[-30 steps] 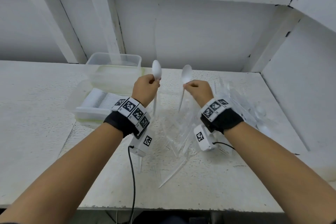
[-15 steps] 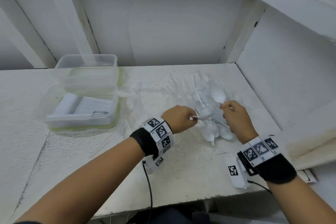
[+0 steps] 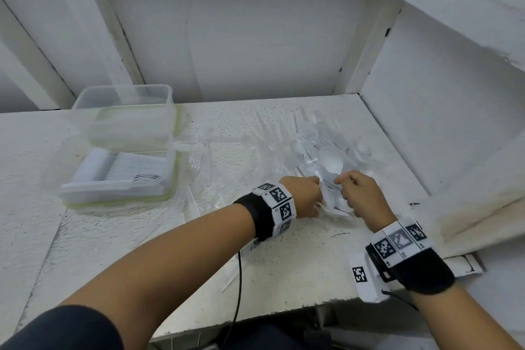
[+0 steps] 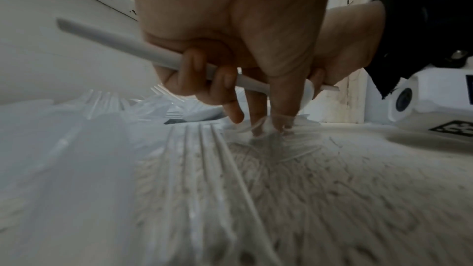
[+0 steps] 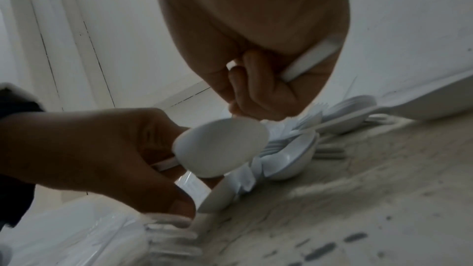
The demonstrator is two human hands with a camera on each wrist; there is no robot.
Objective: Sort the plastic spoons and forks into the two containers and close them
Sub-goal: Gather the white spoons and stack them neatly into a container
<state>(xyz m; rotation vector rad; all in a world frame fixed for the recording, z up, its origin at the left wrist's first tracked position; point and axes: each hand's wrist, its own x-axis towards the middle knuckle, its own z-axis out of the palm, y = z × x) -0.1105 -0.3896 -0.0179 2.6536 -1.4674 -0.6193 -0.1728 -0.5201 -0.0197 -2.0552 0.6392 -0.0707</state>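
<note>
A pile of white plastic spoons and clear forks lies on the right part of the white table. My left hand grips a white spoon handle in its curled fingers, with thumb and forefinger reaching down onto the cutlery. Its spoon bowl shows in the right wrist view. Close beside it, my right hand holds another white spoon handle in its curled fingers. At the left stand two clear containers: the near one holds stacked forks, the far one looks empty.
Clear forks are scattered across the table between the containers and the pile. White walls close in the table at the back and right. A clear lid leans between the two containers. A sensor cable hangs from my left wrist.
Both hands held spoons upright over the middle of the table. They have since dropped low and moved right to the spoon pile, close together. My view has swung right.
</note>
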